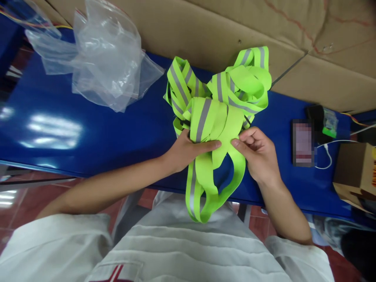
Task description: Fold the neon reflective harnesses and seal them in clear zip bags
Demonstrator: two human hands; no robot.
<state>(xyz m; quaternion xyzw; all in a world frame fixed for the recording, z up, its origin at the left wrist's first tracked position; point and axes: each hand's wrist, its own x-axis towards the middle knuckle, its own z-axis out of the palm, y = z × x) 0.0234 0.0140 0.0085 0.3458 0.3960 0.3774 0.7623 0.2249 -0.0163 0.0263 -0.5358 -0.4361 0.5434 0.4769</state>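
Neon yellow-green straps [214, 119] with grey reflective stripes lie bunched near the blue table's front edge, a loop of them hanging over it. My left hand [190, 149] grips the folded bundle from the left, thumb lying across its front and the other fingers behind it. On the right, my right hand [255, 150] pinches the strap's edge between thumb and index finger, the remaining fingers curled. Behind the bundle are more looped straps [249, 84] of the same kind, with small dark buckles partly hidden among the folds.
Clear plastic bags [108, 58] lie on the blue table [117, 145] at the back left. Large cardboard boxes [211, 35] line the back. To the right are a phone [303, 143], a white cable [330, 156], a black object and an open cardboard box [351, 164].
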